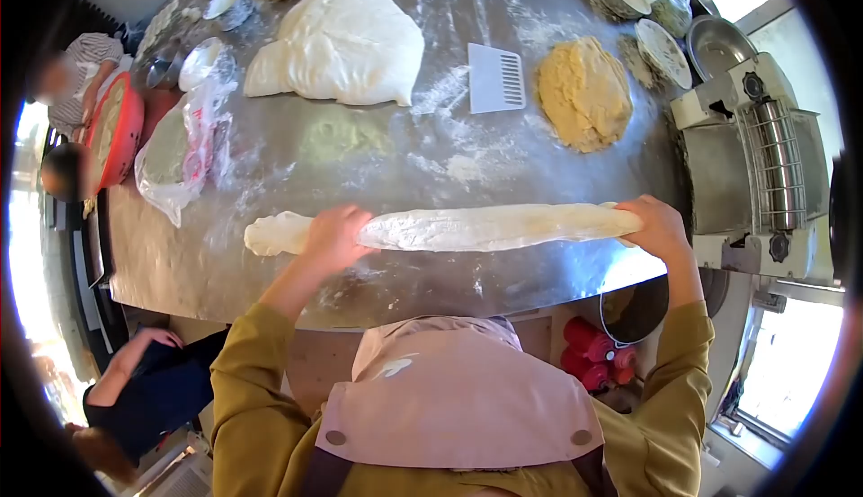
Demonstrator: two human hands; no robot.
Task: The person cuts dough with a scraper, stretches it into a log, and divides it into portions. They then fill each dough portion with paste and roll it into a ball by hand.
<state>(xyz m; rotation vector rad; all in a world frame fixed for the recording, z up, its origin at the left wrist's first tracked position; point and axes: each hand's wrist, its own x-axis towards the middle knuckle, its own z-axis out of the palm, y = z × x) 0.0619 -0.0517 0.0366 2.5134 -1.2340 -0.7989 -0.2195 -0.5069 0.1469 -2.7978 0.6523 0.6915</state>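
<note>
Across the near side of the table [387,296], a long dough roll [503,228] lies crosswise; the left hand [338,238] and right hand [659,226] grasp it well apart, perhaps to keep it straight, though fingertips are hard to make out.

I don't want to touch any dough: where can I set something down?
Floured but unoccupied tabletop lies between the dough roll and the scraper; another patch borders the roll's left end and the plastic bag. Crowded: far left, and far right around the steel bowl.
</note>
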